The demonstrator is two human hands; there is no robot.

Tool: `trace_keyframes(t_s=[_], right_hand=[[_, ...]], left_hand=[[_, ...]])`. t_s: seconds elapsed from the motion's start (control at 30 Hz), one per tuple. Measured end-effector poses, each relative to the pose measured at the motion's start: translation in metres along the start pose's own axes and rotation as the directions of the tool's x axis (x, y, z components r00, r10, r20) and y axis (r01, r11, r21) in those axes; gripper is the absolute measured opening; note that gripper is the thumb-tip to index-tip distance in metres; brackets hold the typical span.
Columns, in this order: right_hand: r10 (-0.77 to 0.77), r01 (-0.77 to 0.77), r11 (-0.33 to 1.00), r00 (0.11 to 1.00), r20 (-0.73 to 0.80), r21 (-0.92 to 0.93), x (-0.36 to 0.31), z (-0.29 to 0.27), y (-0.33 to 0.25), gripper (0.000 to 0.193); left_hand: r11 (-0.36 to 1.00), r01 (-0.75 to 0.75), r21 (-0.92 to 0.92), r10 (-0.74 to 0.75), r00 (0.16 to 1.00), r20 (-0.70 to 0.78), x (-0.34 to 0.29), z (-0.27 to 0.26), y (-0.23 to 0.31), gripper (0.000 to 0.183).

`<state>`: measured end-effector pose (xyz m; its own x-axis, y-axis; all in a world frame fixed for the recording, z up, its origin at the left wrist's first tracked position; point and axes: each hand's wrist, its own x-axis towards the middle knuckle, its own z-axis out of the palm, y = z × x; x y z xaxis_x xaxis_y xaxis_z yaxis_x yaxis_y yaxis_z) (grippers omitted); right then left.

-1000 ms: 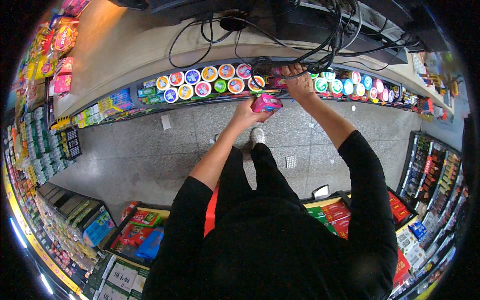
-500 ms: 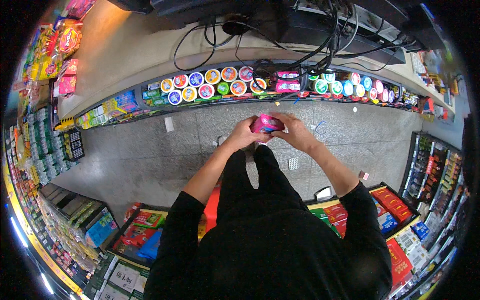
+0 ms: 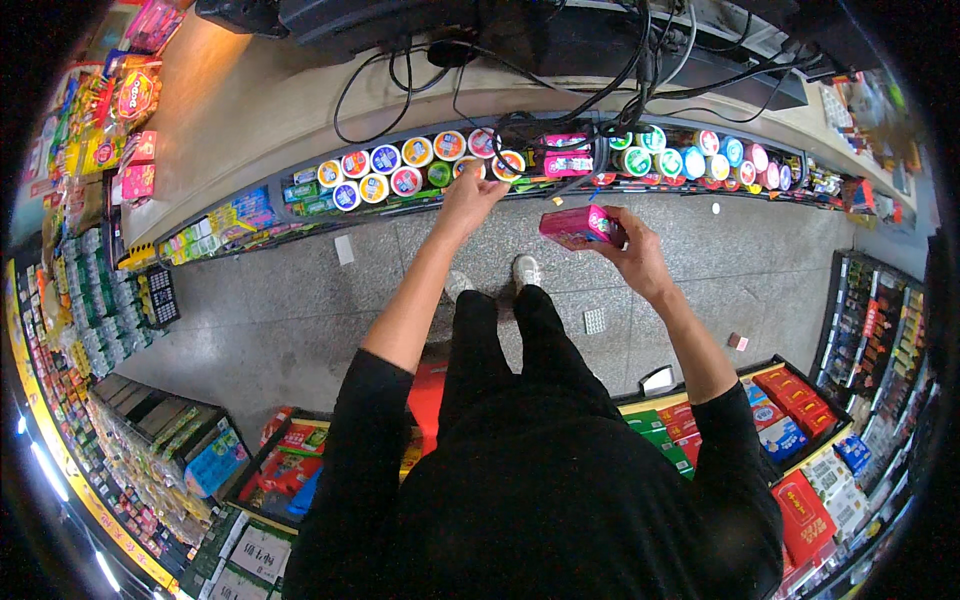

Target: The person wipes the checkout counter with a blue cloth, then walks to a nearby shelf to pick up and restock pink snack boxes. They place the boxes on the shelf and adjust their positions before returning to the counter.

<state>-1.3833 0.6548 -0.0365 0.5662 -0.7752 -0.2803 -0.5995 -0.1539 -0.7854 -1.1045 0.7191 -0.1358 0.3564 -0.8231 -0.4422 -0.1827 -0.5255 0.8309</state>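
Right grip holds a pink box, left grip at lidded tubs.

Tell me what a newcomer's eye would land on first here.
Probably the bright pink box just above the picture's centre, held in the right grip and vivid against the grey floor. Next come the multicoloured round lids lined up across the upper part, with the left grip at an orange-and-white one, though whether it touches is hard to tell.
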Motion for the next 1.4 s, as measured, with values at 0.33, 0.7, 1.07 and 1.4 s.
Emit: trace_keyframes(t_s=[0.33,0.7,1.07,1.4], right_hand=[[0.025,-0.025,0.997,1.0,0.002,0.069,-0.022,0.008,0.02,0.049],[0.062,-0.054,0.987,0.997,-0.052,0.148,-0.004,0.021,0.027,0.047],[-0.542,0.512,0.839,0.813,-0.211,-0.182,0.045,0.053,0.017,0.057],[-0.713,0.593,0.648,0.693,-0.106,-0.478,0.117,0.043,0.003,0.053]], left_hand=[[0.98,-0.161,-0.119,0.149,0.983,-0.107,0.057,0.026,0.033,0.047],[0.568,0.192,-0.8,-0.207,0.974,0.087,0.034,0.017,0.09,0.015],[0.7,0.114,-0.705,-0.044,0.992,0.116,0.018,-0.058,0.153,0.008],[0.681,0.072,-0.729,-0.03,0.997,0.071,0.014,-0.055,0.152,0.007]])
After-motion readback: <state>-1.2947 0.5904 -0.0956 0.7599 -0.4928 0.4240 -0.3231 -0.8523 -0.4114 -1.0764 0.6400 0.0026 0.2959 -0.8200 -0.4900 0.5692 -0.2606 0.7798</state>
